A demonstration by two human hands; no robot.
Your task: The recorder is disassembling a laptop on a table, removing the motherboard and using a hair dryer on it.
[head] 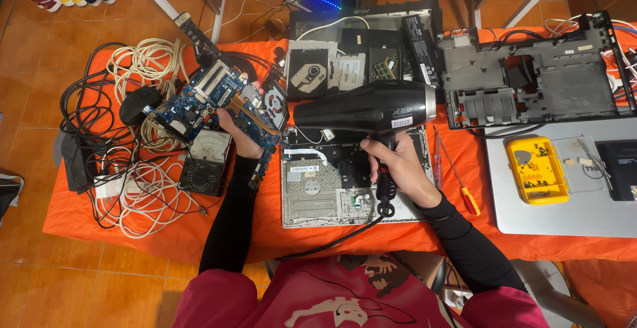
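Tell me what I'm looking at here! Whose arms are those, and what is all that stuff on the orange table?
There is one picture, taken by a camera worn on a person's head, so you look down on that person's own two arms in black sleeves.

The left hand holds up a blue circuit board, the flat part from inside a computer, with a small round fan at its edge. The right hand has its fingers wrapped around the handle of a black hair dryer, whose nozzle points towards the board.

The table wears an orange cloth. On it lie opened laptop shells, a meter with a dial, a heap of white and black cables, a screwdriver and a yellow box of small bits.
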